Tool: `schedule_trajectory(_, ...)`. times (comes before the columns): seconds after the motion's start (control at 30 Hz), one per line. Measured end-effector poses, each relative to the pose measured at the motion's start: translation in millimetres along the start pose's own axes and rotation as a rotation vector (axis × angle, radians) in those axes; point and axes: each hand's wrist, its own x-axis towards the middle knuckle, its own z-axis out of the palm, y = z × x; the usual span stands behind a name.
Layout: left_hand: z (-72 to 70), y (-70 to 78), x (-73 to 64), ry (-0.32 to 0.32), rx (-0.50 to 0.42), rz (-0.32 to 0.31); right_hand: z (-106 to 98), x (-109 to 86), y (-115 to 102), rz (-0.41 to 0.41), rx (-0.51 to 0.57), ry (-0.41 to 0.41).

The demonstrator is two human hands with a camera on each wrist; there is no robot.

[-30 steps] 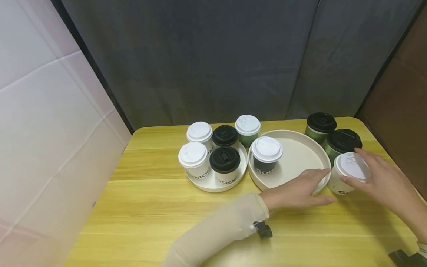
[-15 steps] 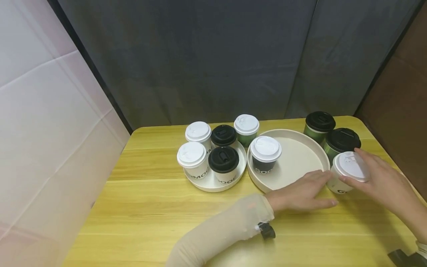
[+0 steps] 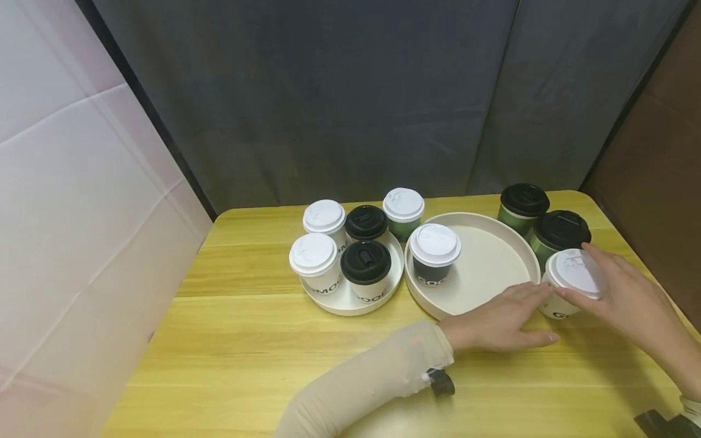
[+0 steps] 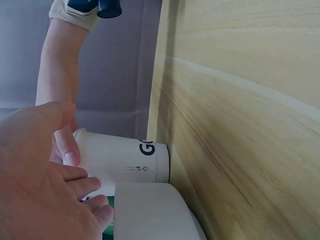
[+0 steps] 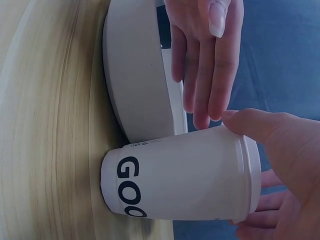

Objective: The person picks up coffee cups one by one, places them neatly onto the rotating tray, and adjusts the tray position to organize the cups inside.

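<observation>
At the right of the head view, my right hand holds a white paper coffee cup by its white lid, thumb on one side and fingers on the other. The cup stands upright on the table, beside the large round cream tray. Its printed lettering shows in the right wrist view, where the cup is close against the tray wall. My left hand reaches over the tray's front right rim with straight fingers, fingertips right at the cup. A dark cup with a white lid stands in the tray's left side.
Two green cups with black lids, one nearer and one farther, stand behind the held cup. A smaller white plate at the left carries several lidded cups. A green cup with a white lid stands between plate and tray, toward the back.
My left hand has moved a little to the right, its fingertips now at the white paper coffee cup. The right hand keeps its hold on the lid, and the cup stays in place.
</observation>
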Motion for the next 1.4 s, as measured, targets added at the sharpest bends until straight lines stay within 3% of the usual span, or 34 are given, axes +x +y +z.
schedule_trajectory(0.4,-1.6,1.3,-6.9,0.013,0.009,0.001,-6,0.0,-7,0.003,0.025,0.030)
schedule_trajectory(0.73,-2.6,0.5,-12.0,0.043,-0.002,0.003,-16,-0.3,-16,0.036,0.029,0.002)
schedule_trajectory(1.0,-4.2,-1.9,-16.6,0.045,-0.033,-0.031,-25,-2.6,-25,0.028,0.038,0.029)
schedule_trajectory(1.4,-5.7,-3.0,-24.9,0.092,-0.029,0.000,-36,-5.6,-40,0.037,0.028,0.058)
